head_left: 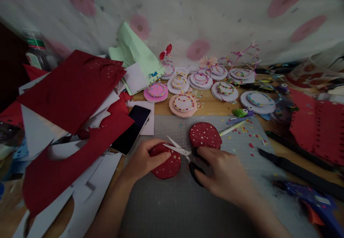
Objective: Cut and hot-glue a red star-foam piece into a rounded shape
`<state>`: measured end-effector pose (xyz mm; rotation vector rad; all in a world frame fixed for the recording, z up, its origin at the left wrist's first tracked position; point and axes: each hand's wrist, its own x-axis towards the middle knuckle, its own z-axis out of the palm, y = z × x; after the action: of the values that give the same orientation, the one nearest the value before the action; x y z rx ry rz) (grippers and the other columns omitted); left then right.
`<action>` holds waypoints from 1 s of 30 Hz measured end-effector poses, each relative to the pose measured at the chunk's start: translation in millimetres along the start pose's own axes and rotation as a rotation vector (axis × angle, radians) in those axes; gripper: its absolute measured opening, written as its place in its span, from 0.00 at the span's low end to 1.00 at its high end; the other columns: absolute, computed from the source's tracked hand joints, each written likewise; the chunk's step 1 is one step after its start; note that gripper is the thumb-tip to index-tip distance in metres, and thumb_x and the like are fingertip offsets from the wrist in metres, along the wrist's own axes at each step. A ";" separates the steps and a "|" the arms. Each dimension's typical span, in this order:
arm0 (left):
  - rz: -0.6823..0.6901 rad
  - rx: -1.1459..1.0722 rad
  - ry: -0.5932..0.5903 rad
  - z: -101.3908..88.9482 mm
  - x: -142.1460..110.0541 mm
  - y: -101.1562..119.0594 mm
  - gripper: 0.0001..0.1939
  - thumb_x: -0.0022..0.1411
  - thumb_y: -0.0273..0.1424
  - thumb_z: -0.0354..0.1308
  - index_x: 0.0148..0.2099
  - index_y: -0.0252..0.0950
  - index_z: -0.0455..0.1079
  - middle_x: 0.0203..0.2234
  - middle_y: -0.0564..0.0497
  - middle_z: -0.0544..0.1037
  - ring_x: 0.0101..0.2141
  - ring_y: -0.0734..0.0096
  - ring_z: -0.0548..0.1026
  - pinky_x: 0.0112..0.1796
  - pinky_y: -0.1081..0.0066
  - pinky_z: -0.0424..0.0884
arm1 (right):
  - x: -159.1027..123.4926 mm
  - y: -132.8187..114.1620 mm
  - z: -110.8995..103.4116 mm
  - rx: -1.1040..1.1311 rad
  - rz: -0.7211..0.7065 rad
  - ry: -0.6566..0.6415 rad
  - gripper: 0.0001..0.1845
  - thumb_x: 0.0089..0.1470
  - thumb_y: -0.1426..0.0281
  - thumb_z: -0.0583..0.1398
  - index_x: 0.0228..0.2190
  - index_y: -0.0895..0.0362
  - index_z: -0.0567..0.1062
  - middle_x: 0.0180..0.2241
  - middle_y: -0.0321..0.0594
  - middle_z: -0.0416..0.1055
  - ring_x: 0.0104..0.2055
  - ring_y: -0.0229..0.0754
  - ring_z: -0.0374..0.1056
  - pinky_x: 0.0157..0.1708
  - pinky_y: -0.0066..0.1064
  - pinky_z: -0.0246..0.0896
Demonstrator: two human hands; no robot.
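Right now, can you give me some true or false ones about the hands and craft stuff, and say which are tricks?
1. The right hand holds scissors. True.
2. The left hand holds the smartphone. False: it holds a starry red disc.
3. The scissor blades are closed. False: they are apart.
4. Another starry red disc lies on the cutting mat. True.
5. The glue gun is yellow. False: it is mostly blue.

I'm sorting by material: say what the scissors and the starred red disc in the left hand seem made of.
Scissors: blades likely metal, silvery and smooth; handles probably plastic, plain black loops. Red disc: paper or fabric, unclear which; looks matte, with pale stars.
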<state>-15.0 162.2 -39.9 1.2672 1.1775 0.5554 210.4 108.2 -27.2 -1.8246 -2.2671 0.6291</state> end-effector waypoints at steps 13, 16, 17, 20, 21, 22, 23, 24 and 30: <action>0.048 0.044 -0.053 -0.3 -0.2 2.1 0.12 0.56 0.35 0.61 0.41 0.38 0.79 0.33 0.51 0.82 0.34 0.64 0.78 0.33 0.72 0.71 | 0.2 4.6 1.6 -0.039 -0.035 0.007 0.05 0.52 0.68 0.57 0.26 0.54 0.68 0.24 0.35 0.71 0.27 0.41 0.68 0.27 0.30 0.48; 0.055 0.037 -0.066 -1.0 0.2 2.2 0.12 0.56 0.35 0.61 0.41 0.38 0.79 0.34 0.52 0.82 0.35 0.64 0.78 0.35 0.72 0.71 | -0.5 5.5 2.4 -0.059 -0.042 0.021 0.04 0.52 0.68 0.57 0.27 0.54 0.69 0.25 0.35 0.72 0.28 0.41 0.69 0.28 0.30 0.48; 0.063 0.040 -0.071 -1.2 0.3 2.5 0.12 0.56 0.35 0.61 0.41 0.38 0.79 0.34 0.52 0.82 0.35 0.64 0.78 0.36 0.72 0.71 | -0.6 5.2 2.5 -0.066 -0.040 0.026 0.04 0.53 0.68 0.57 0.28 0.54 0.69 0.26 0.36 0.72 0.28 0.41 0.69 0.28 0.30 0.49; 0.068 0.059 -0.076 -2.7 0.6 3.0 0.11 0.55 0.34 0.61 0.41 0.38 0.79 0.35 0.52 0.83 0.37 0.64 0.78 0.37 0.72 0.71 | -0.1 3.9 2.7 -0.078 -0.029 0.033 0.04 0.53 0.67 0.57 0.28 0.54 0.69 0.27 0.36 0.73 0.30 0.43 0.70 0.29 0.31 0.50; 0.064 0.066 -0.075 -3.4 0.6 3.0 0.11 0.55 0.34 0.62 0.41 0.38 0.79 0.35 0.52 0.83 0.37 0.64 0.78 0.37 0.72 0.71 | 0.1 3.4 2.6 -0.079 -0.028 0.033 0.04 0.52 0.67 0.57 0.28 0.54 0.69 0.27 0.37 0.73 0.30 0.43 0.70 0.29 0.31 0.50; 0.056 0.072 -0.073 -4.1 0.5 2.9 0.12 0.55 0.34 0.62 0.41 0.38 0.79 0.35 0.52 0.83 0.36 0.64 0.78 0.37 0.72 0.70 | 0.4 3.0 2.5 -0.081 -0.031 0.035 0.04 0.52 0.67 0.58 0.28 0.54 0.69 0.27 0.37 0.73 0.30 0.43 0.70 0.29 0.31 0.51; 0.048 0.079 -0.073 -4.8 0.3 2.8 0.12 0.54 0.34 0.62 0.41 0.37 0.79 0.34 0.52 0.83 0.36 0.63 0.78 0.36 0.72 0.71 | 0.6 2.7 2.3 -0.082 -0.036 0.038 0.04 0.51 0.67 0.58 0.28 0.54 0.69 0.27 0.37 0.73 0.30 0.43 0.70 0.29 0.31 0.51; 0.041 0.085 -0.076 -5.5 0.1 2.8 0.12 0.54 0.34 0.62 0.41 0.37 0.79 0.34 0.51 0.83 0.36 0.63 0.78 0.36 0.71 0.71 | 0.8 2.5 2.1 -0.081 -0.044 0.044 0.04 0.51 0.67 0.58 0.27 0.54 0.69 0.27 0.37 0.73 0.30 0.43 0.70 0.29 0.31 0.51; 0.049 0.097 -0.140 -5.2 0.2 5.3 0.11 0.53 0.32 0.62 0.39 0.36 0.79 0.33 0.51 0.83 0.36 0.63 0.78 0.37 0.71 0.72 | 1.8 1.1 1.7 -0.059 -0.056 0.016 0.04 0.49 0.67 0.59 0.29 0.54 0.69 0.29 0.38 0.73 0.32 0.44 0.70 0.30 0.31 0.52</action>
<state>-18.1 166.1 -34.5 1.3981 1.0697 0.4420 210.3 109.8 -29.4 -1.7779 -2.3415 0.5424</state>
